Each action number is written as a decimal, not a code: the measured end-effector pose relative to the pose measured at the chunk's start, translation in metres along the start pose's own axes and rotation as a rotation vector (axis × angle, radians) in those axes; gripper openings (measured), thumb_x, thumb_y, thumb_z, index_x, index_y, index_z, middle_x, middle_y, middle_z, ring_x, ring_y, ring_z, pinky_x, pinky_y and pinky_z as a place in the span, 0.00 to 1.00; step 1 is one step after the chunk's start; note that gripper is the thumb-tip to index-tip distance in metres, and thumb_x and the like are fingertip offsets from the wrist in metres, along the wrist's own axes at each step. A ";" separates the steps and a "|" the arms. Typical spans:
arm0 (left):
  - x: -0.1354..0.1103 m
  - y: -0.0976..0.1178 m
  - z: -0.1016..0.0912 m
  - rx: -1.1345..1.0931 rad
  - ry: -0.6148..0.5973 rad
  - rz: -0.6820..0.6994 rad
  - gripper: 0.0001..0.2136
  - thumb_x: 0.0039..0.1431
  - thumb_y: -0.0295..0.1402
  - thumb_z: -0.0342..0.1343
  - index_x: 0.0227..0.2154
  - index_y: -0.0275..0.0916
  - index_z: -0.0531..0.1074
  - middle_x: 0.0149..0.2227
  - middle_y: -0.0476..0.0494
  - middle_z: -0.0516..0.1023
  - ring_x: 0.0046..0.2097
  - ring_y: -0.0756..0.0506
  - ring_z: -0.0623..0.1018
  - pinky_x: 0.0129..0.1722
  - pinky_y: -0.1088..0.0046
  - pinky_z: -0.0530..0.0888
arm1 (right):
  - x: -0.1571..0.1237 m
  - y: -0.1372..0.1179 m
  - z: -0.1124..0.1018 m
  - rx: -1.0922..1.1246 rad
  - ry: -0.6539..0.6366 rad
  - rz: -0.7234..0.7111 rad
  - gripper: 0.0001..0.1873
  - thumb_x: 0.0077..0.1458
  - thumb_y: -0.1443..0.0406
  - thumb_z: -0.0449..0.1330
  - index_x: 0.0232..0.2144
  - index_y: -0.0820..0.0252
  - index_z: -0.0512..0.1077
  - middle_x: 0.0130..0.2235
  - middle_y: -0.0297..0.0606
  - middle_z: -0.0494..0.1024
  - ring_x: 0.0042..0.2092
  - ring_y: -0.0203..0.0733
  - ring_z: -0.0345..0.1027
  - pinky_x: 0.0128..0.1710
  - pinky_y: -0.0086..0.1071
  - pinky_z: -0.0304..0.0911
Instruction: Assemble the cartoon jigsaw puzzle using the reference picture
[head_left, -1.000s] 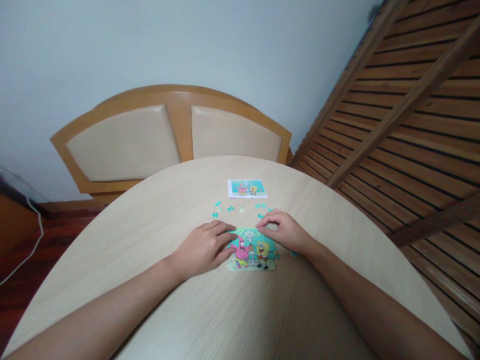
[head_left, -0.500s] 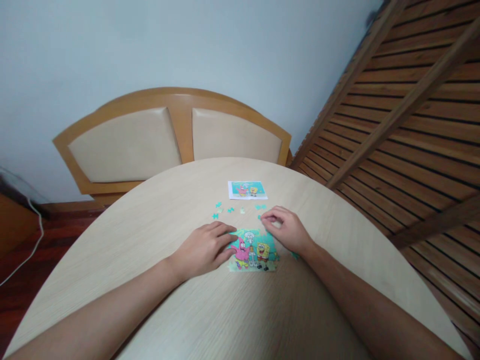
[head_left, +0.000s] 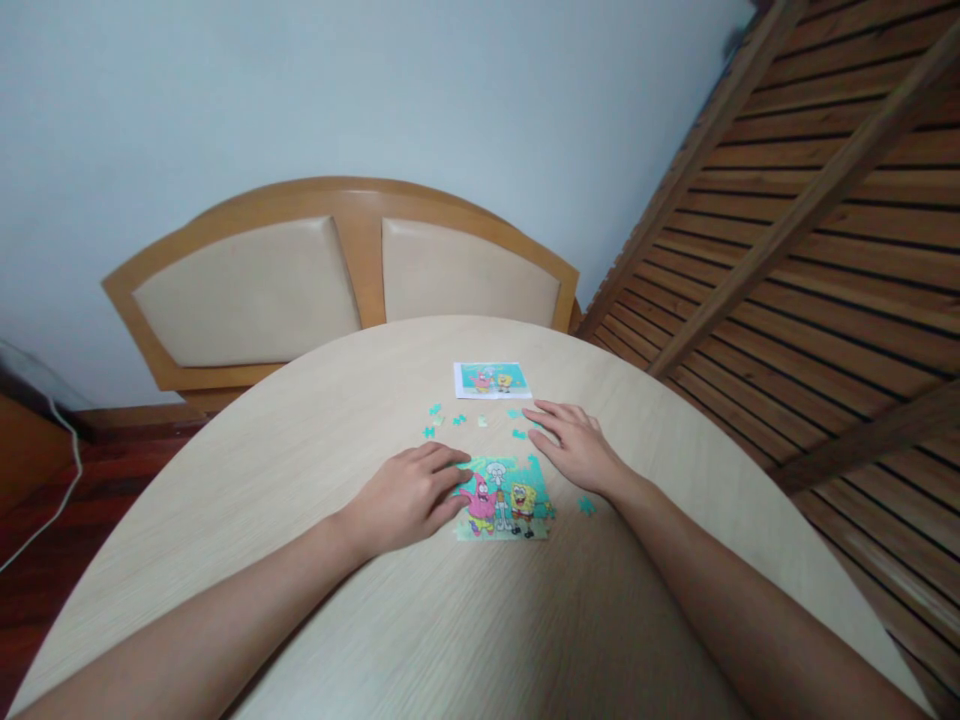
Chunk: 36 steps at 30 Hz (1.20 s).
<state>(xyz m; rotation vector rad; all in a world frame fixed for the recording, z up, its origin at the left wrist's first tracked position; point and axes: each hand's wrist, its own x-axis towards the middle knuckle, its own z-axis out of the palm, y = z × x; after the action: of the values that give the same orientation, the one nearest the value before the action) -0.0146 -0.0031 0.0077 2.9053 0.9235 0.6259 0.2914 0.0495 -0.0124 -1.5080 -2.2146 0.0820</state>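
A partly assembled jigsaw puzzle point(head_left: 504, 505) with pink, grey-green and yellow cartoon figures on turquoise lies flat before me. My left hand point(head_left: 412, 500) rests at its left side, fingers stretched out and fingertips on its left edge. Above the puzzle's upper right corner is my right hand point(head_left: 574, 445), its fingers apart and reaching toward loose turquoise pieces. One such puzzle piece point(head_left: 518, 434) lies just left of its thumb, and another turquoise piece point(head_left: 514, 413) sits by the fingertips. No piece shows in either hand.
Several loose pieces point(head_left: 459, 420) lie beyond the puzzle. A printed picture card point(head_left: 492, 380) is farther back on the round wooden table point(head_left: 337, 400). To the right of the puzzle is a turquoise piece point(head_left: 586, 506). A padded bench back point(head_left: 367, 250) stands behind the table.
My right hand has opened from its pinch and shifted slightly up and right. A turquoise piece that was at its fingertips now lies uncovered on the table. My left hand stays put.
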 end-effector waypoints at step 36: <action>-0.001 -0.005 0.002 -0.019 0.004 0.019 0.13 0.71 0.38 0.49 0.48 0.40 0.75 0.51 0.40 0.76 0.52 0.42 0.76 0.53 0.59 0.75 | 0.003 0.031 -0.066 0.432 -0.459 0.338 0.20 0.45 0.50 0.66 0.33 0.60 0.76 0.28 0.38 0.78 0.28 0.39 0.68 0.27 0.32 0.61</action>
<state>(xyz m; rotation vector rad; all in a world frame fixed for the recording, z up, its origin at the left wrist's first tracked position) -0.0173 0.0010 0.0044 2.9005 0.8858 0.6380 0.3442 0.0512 0.0379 -1.7038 -2.0405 1.0346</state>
